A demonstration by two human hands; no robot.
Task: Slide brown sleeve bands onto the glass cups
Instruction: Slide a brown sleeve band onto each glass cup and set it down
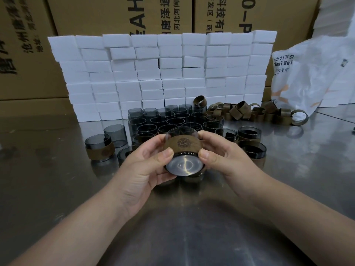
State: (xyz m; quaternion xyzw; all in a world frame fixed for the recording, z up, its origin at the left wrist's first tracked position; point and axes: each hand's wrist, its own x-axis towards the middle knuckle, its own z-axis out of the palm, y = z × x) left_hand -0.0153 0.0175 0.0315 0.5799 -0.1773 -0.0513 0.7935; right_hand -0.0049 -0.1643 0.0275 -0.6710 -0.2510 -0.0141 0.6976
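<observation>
the white bag (317, 64) reads "bai bei"; a cardboard box (269, 16) shows "科技有".

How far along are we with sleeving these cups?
Early. Done: a few banded cups stand around the hands, such as the sleeved cup at left. In hand: left hand and right hand grip the held cup, its brown band round its middle. Left: the block of bare cups and the pile of loose bands behind.

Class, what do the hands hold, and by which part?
One glass cup: left hand and right hand grip its opposite sides, thumbs against its brown sleeve band.
</observation>
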